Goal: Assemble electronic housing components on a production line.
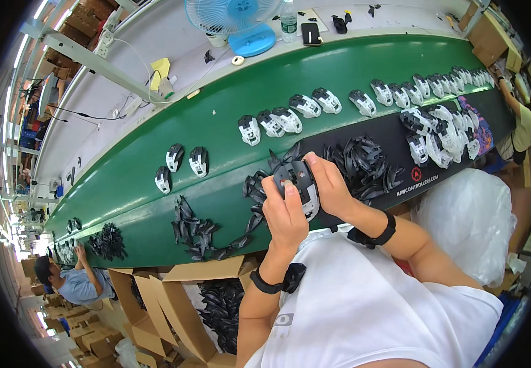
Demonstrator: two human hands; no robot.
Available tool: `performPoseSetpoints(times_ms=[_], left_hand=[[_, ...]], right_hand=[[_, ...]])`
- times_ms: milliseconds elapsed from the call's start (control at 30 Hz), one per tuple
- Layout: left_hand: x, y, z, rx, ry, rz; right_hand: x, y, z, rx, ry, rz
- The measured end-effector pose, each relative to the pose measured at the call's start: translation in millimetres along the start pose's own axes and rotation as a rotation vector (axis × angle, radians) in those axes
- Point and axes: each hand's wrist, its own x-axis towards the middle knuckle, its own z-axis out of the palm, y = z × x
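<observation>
In front of me a computer mouse (pixel 310 201) with a white shell and a dark top piece is held between both hands. My left hand (pixel 285 214) grips its left side, with the thumb on the dark part. My right hand (pixel 332 187) is closed around the right side, thumb near the far end. Beneath and beside the hands lie loose black plastic parts (pixel 254 187). A larger heap of black curved plastic parts (pixel 360 162) spreads on the dark mat (pixel 394 187) to the right. Its underside and the fingertips below are hidden.
White-and-black mice (pixel 287 119) line the green conveyor belt (pixel 136 175); more mice (pixel 440 138) pile up at right. A cardboard box (pixel 186 322) of black parts stands below the belt. A blue fan (pixel 250 40) sits behind. Co-workers (pixel 81 282) are at both ends.
</observation>
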Motion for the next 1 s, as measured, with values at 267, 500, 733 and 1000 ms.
performPoseSetpoints(times_ms=[267,500,733,1000], left_hand=[[4,-5,12,-0.148,0.171,-0.180],[27,-31,20,-0.744,0.289,-0.324],[81,-160,-52,-0.045,0.058,-0.355],[180,-297,-127,0.431,0.201,-0.344]], right_hand=[[12,6,8,0.113,0.044,0.027],[27,23,30,0.538,0.171,0.317],[39,128,-5,-0.527,-0.020,0.035],[62,148,77,-0.900,-0.579,-0.309]])
